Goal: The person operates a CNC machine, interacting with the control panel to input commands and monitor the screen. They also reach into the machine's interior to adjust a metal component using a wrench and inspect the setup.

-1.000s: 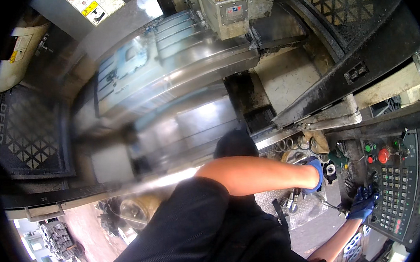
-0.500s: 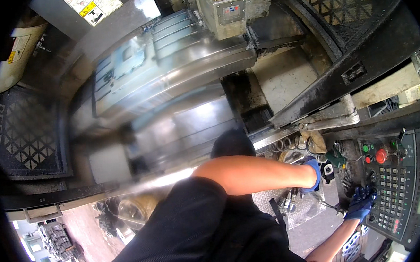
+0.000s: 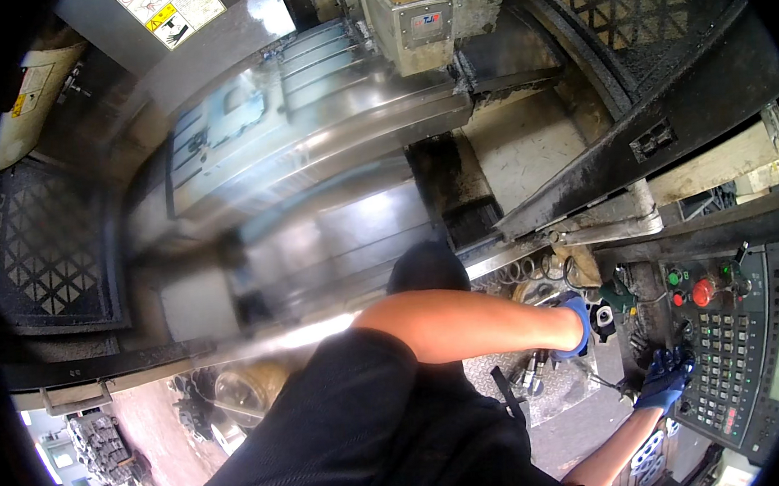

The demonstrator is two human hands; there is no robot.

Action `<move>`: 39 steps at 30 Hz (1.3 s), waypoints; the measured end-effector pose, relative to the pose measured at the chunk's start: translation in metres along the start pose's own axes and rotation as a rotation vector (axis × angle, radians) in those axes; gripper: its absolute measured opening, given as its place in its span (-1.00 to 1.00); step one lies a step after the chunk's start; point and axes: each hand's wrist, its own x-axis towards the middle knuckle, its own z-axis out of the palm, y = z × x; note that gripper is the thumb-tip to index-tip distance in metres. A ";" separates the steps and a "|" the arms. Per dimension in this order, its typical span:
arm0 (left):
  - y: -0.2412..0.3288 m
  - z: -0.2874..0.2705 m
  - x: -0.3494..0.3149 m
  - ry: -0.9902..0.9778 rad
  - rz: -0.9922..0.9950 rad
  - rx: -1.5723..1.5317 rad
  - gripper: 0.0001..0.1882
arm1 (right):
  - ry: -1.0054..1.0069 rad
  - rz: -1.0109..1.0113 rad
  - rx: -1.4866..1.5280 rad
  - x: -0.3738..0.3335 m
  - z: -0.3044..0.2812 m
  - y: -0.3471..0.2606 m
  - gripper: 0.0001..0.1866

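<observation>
My left arm reaches across to the right, and my left hand [image 3: 577, 324] in a blue glove is over a cluttered metal work surface [image 3: 614, 412]. Its wrist and cuff hide the fingers, so I cannot see what they hold. Beside it lies a dark part with a round, pale-rimmed hole [image 3: 603, 316]. My right hand [image 3: 669, 372], in a dark blue glove, rests at the left edge of the machine control panel [image 3: 732, 354]. Its fingers are stretched out by the key rows, with nothing visible in them. A red emergency-stop button [image 3: 704, 291] sits above the keys.
Ahead is the machine's interior, with a slotted metal table [image 3: 306, 86] and a boxy metal unit [image 3: 410, 25]. A dark door frame [image 3: 653, 134] runs along the right. A coiled hose [image 3: 527, 270] and metal tools [image 3: 533, 372] lie near my left hand. Ring-shaped parts [image 3: 647, 460] lie below my right forearm.
The whole view has shifted very slightly. Both hands stay in nearly the same places, the left over the work surface and the right at the panel.
</observation>
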 end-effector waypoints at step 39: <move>0.000 0.001 -0.007 0.014 -0.013 -0.061 -0.60 | -0.096 0.124 0.077 0.000 -0.005 -0.002 -0.28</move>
